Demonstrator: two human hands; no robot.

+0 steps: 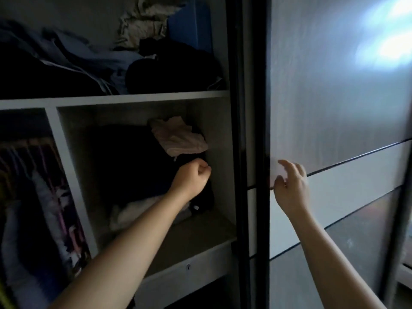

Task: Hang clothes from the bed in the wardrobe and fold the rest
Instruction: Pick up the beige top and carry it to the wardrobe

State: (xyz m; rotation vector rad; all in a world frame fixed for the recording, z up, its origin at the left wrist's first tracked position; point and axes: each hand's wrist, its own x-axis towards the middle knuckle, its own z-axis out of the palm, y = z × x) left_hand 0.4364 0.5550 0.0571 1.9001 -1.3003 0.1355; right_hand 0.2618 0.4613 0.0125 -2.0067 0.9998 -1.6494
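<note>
The wardrobe (142, 98) stands open on the left, with white shelves. My left hand (191, 175) reaches into the middle compartment, its fingers curled into a fist; whether it holds any of the dark clothes (133, 166) stacked there is hidden. A pale pink garment (180, 139) lies on top of that stack. My right hand (289, 186) is at the left edge of the grey sliding door (334, 108), fingers spread and blurred, touching the door near its dark frame.
The top shelf holds crumpled blue and black clothes (73, 63) and a beige cloth (142, 21). Garments hang on a rail (33, 186) in the left compartment. A drawer with a keyhole (188, 267) sits under the middle shelf.
</note>
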